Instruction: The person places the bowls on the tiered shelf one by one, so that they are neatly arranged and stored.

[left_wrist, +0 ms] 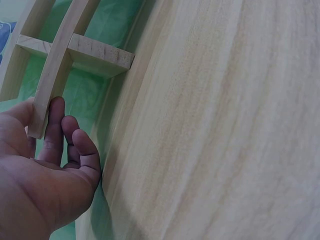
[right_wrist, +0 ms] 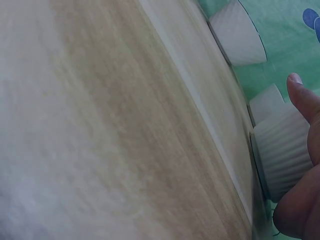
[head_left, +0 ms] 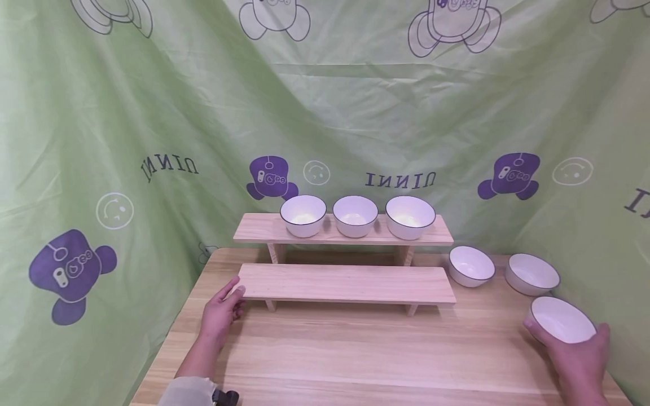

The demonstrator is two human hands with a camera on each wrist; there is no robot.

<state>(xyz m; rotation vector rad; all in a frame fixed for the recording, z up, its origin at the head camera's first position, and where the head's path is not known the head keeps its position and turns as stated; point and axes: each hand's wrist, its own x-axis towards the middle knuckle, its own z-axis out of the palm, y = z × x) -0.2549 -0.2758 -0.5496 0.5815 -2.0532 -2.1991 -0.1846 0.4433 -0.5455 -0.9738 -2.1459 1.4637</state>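
Observation:
At the left end of the lower wooden shelf, my left hand pinches the board's edge. The left wrist view shows the thumb on one side of the board and fingers on the other. My right hand holds the nearest white, dark-rimmed bowl from its near side, thumb and fingers spread around it. Ribbed outer walls of this bowl show in the right wrist view, where it appears to stand on the table. Two similar bowls, one farther left and one just behind, stand on the tabletop.
Three more white bowls stand in a row on the upper wooden shelf, behind the lower one. Both shelves rest on a wood-grain table. A green printed curtain hangs close behind and along both sides.

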